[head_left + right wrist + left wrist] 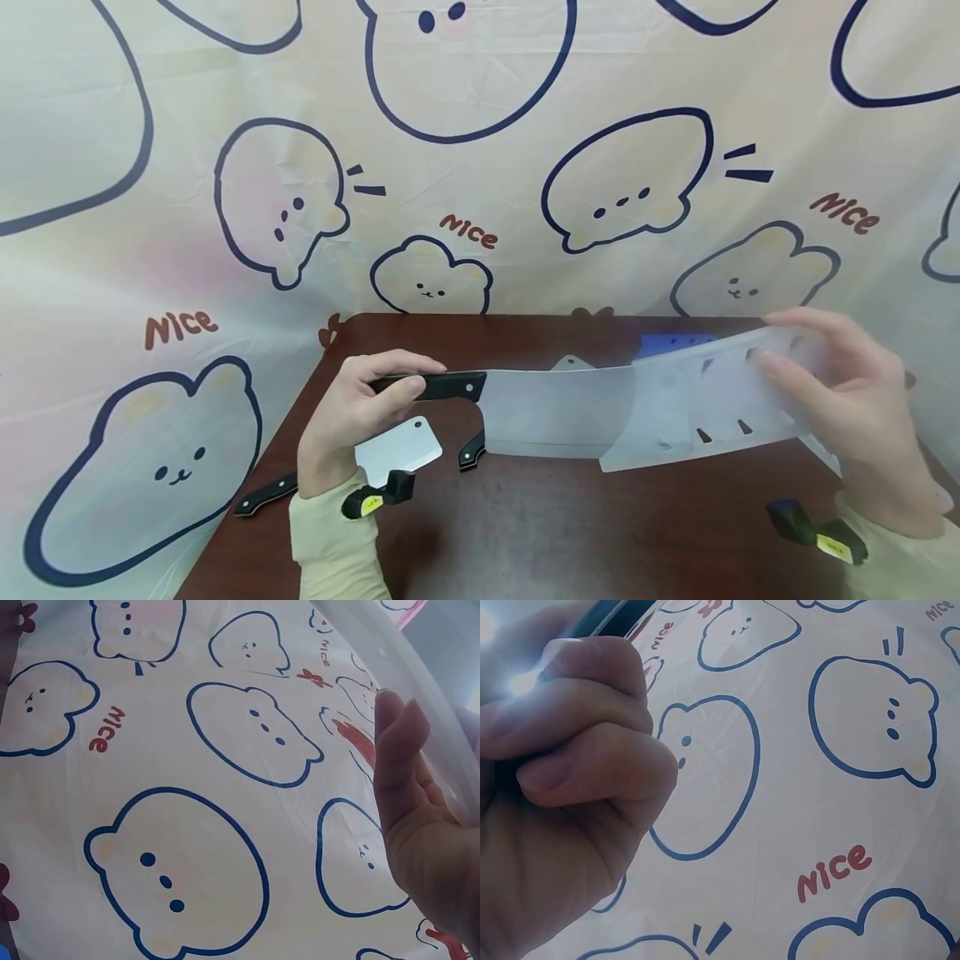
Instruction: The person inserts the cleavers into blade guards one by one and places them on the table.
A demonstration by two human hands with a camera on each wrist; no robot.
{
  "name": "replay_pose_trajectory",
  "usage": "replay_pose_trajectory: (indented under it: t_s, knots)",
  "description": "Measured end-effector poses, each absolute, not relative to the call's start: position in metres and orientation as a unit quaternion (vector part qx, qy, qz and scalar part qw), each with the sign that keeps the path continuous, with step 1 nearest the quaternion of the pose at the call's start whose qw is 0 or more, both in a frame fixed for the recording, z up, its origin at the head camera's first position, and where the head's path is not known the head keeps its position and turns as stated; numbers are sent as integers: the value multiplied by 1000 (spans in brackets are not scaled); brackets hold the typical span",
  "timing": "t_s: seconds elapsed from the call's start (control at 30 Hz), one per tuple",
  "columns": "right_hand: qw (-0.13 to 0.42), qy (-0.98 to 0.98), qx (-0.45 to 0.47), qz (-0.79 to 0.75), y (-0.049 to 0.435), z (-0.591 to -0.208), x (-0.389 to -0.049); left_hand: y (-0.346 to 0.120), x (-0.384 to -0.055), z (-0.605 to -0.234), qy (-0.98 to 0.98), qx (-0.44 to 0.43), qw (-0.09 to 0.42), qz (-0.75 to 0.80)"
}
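Note:
My left hand [367, 408] grips the black riveted handle [459, 386] of a broad cleaver [555, 412], held level above the table. The blade points right, and its far part lies within the outline of a translucent white plastic blade sheath [690, 408] with small slots. My right hand [855, 392] pinches the sheath at its right end, thumb on the near face. In the left wrist view, curled fingers [592, 727] wrap the dark handle. The right wrist view shows the pale sheath [409, 682] beside the right hand's fingers.
A second cleaver [405, 450] lies on the brown table [547, 533] at left, partly behind my left wrist. Another black knife handle [471, 452] shows below the held blade. A blue slotted item [671, 343] lies at the back. A printed curtain [510, 183] hangs behind the table.

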State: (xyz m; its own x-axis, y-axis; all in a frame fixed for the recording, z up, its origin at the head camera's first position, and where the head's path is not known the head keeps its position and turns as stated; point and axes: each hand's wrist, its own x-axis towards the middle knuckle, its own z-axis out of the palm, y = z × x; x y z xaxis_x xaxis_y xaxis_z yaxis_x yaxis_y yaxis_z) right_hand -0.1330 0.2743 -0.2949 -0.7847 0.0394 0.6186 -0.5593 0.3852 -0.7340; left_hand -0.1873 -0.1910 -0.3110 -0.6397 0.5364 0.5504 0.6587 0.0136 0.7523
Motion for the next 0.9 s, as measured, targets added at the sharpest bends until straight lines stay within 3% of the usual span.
replay_pose_trajectory:
  t_s: [0.53, 0.63, 0.9]
  knots:
    - [292, -759, 123, 568, 256, -297, -139, -181, -186, -310, -731, -387, 93, -554]
    - [271, -744, 119, 599, 248, -297, -142, -176, -186, -312, -744, -371, 93, -548]
    - [278, -742, 127, 596, 248, -300, -144, -172, -187, -310, -758, -363, 85, -536]
